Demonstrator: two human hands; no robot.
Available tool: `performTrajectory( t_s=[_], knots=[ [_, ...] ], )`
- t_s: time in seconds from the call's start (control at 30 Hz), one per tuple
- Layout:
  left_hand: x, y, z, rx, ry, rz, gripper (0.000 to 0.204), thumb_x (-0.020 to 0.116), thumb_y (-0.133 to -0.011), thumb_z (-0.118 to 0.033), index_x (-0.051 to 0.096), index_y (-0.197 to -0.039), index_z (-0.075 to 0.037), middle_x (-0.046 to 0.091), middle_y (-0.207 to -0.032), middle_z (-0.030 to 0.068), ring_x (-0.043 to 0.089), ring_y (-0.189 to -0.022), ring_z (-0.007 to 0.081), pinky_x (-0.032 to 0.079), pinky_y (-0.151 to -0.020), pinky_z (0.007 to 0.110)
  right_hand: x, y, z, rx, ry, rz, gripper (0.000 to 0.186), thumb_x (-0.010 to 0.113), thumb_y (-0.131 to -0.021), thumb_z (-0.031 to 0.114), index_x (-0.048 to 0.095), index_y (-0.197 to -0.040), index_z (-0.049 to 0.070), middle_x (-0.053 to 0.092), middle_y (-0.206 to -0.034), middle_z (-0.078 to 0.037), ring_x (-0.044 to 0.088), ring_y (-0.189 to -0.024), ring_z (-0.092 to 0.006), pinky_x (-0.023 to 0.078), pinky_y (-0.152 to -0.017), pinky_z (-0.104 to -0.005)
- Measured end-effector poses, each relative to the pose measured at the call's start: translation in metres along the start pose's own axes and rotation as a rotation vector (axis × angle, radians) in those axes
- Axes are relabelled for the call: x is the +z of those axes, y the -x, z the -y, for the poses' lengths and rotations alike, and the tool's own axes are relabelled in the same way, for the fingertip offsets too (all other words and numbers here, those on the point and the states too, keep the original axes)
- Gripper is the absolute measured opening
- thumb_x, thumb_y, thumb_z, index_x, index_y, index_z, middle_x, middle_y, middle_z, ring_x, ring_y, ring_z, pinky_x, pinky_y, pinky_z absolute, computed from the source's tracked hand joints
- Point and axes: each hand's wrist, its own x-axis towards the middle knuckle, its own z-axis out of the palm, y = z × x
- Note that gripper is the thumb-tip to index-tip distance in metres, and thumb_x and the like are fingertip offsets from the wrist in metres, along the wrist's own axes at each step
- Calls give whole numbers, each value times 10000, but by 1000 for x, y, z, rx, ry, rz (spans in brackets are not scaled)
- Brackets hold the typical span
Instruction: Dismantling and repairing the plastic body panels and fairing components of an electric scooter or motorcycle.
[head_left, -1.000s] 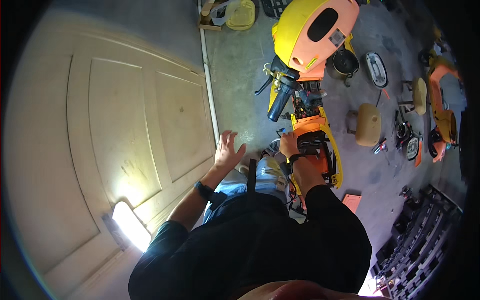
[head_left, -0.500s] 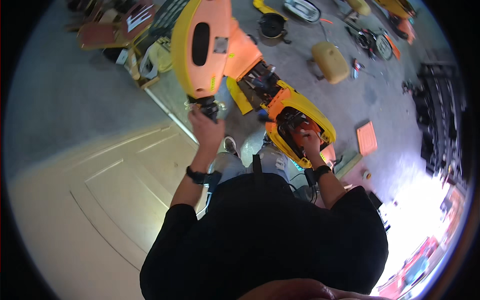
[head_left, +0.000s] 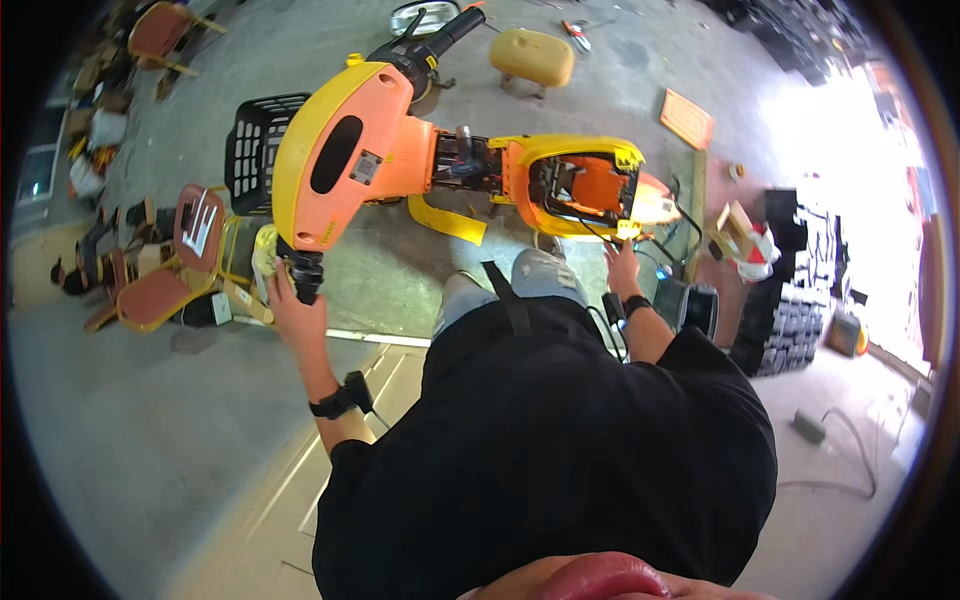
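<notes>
In front of me stands a yellow and orange electric scooter, partly stripped, with its front to the left and its tail to the right. My left hand is closed around the near black handlebar grip. At the tail, my right hand reaches the near rear edge of the yellow body frame, fingers stretched and apart. Within that frame is an open compartment with an orange bottom. Between front and rear the scooter's middle is uncovered, showing dark inner parts. A black basket is mounted at the front.
A yellow curved panel lies beside the scooter. Beyond it are a tan seat and an orange panel. Folding chairs stand at left; stacked black parts and a beige panel are nearby.
My right hand has come out of the rear compartment to the body's near edge. The view has turned, so the scooter now lies across it. My left hand stays on the grip.
</notes>
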Motion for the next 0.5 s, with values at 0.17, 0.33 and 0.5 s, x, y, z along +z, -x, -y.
performTrajectory(
  t_s=[0.17, 0.33, 0.5],
  knots=[
    [-12, -49, 45, 274, 3, 16, 713, 648, -645, -58, 461, -1327, -146, 472, -1299, 157, 491, -1153, 371, 440, -932, 447, -3, 10, 4, 9, 17, 100, 229, 442, -946, 166, 471, -1133, 39, 490, -1236, -72, 551, -1143, -217, 453, -820, -334],
    [-35, -83, 25, 329, -32, 113, 674, 636, -652, -71, 485, -1301, -169, 471, -1297, 148, 500, -1139, 378, 449, -905, 459, -75, -68, -5, -453, 768, 68, 350, 580, -839, 76, 464, -1168, 45, 509, -1193, -89, 619, -984, -236, 487, -698, -317],
    [-30, -68, 50, 288, -99, 43, 697, 648, -644, -81, 476, -1311, -180, 463, -1315, 142, 489, -1153, 388, 440, -915, 463, -40, -75, 53, -777, 1433, -72, 378, 716, -782, 274, 565, -1062, 71, 665, -964, -98, 616, -933, -299, 461, -837, -425]
  ],
)
